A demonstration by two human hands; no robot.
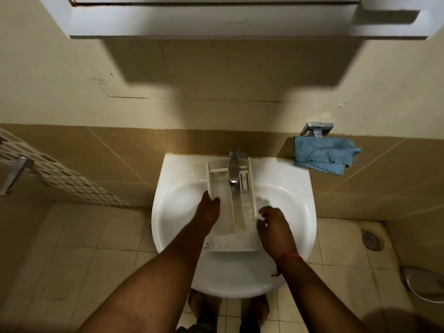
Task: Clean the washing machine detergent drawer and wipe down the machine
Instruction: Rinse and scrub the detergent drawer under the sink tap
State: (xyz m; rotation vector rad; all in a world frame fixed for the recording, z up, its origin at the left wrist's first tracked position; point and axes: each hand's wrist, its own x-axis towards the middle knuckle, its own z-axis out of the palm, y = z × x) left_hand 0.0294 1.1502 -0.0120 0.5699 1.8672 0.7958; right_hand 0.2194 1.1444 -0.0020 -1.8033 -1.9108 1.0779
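A white detergent drawer (230,241) lies lengthwise in the white sink (295,195), its far end under the chrome tap (234,168). My left hand (209,210) grips the drawer's left wall, with the fingers curled over its edge. Beside the drawer's right wall, near its front panel, my right hand (271,227) has its fingers curled; whether they hold the wall is unclear. A blue cloth (324,155) hangs on the wall to the right of the sink.
A chrome holder (317,129) is fixed above the cloth. A white cabinet (228,18) hangs overhead. A perforated white basket (55,171) leans at the left. The tiled floor has a drain (372,240) at the right, and a metal object (425,284) sits near it.
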